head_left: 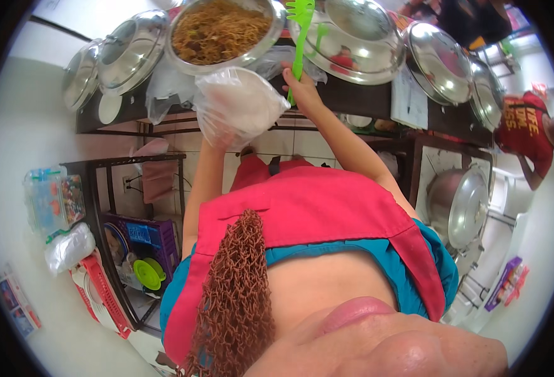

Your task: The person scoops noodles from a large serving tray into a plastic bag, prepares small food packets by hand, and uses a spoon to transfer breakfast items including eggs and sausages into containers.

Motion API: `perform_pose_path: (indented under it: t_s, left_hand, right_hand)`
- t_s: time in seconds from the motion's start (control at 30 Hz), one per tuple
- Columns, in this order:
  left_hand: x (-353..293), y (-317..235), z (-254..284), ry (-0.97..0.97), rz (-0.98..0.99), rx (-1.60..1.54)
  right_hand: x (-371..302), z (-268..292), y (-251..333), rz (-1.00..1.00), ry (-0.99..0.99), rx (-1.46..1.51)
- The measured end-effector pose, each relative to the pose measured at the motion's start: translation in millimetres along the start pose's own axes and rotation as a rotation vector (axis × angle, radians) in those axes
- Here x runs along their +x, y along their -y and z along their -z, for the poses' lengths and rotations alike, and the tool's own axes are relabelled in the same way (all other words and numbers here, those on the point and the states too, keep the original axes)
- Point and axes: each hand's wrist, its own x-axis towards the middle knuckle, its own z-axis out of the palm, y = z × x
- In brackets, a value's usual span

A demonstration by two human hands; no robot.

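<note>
My right hand (303,92) is closed round the handle of a bright green spaghetti server (299,50), which stands upright with its toothed head at the top of the view. A pale round plate (247,94) in a clear plastic bag (217,113) rests on my left hand (224,137). The bag partly hides that hand's fingers. Just beyond the plate, a metal basin (175,61) holds a heap of brown noodles (220,31). A shiny domed lid (352,60) lies right of the server.
More domed metal lids (132,50) line the dark table (346,100) on both sides. A notepad with a pen (409,103) lies at its right edge. A big lidded pot (459,204) stands at right. A shelf rack (95,207) is at left. A person in red (528,132) stands far right.
</note>
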Motion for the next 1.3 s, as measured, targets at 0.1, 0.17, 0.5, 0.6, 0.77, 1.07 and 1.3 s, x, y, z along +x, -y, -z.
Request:
perform_pose_path:
  t_s: [0.1,0.17,0.5,0.6,0.77,1.07,1.3]
  left_hand:
    - [-9.9,-36.7,22.8,-0.064,-0.080,-0.110]
    - [-27.7,-45.4,53.2,-0.100,-0.310,0.223]
    - [-19.5,-27.5,153.7,-0.608,0.379,-0.856]
    - [9.7,-30.9,167.9,-0.568,0.417,-0.994]
    - [61.5,-56.5,171.6,-0.516,0.521,-1.035]
    - [72.5,-43.0,162.2,-0.627,0.562,-1.096]
    - [73.2,-57.8,142.8,-0.696,0.607,-1.079]
  right_hand:
    - [40.9,-0.8,2.6,-0.170,-0.116,-0.043]
    - [35.6,-14.8,28.8,-0.194,-0.110,-0.239]
    - [26.0,-22.7,133.4,0.550,-0.154,-1.135]
    - [15.7,-54.1,203.1,0.164,0.028,-1.523]
    - [54.8,-108.7,200.9,-0.052,0.143,-1.766]
    - [85.1,-61.0,175.7,0.144,0.179,-1.826]
    - [121.1,-127.7,264.3,0.224,0.241,-1.864]
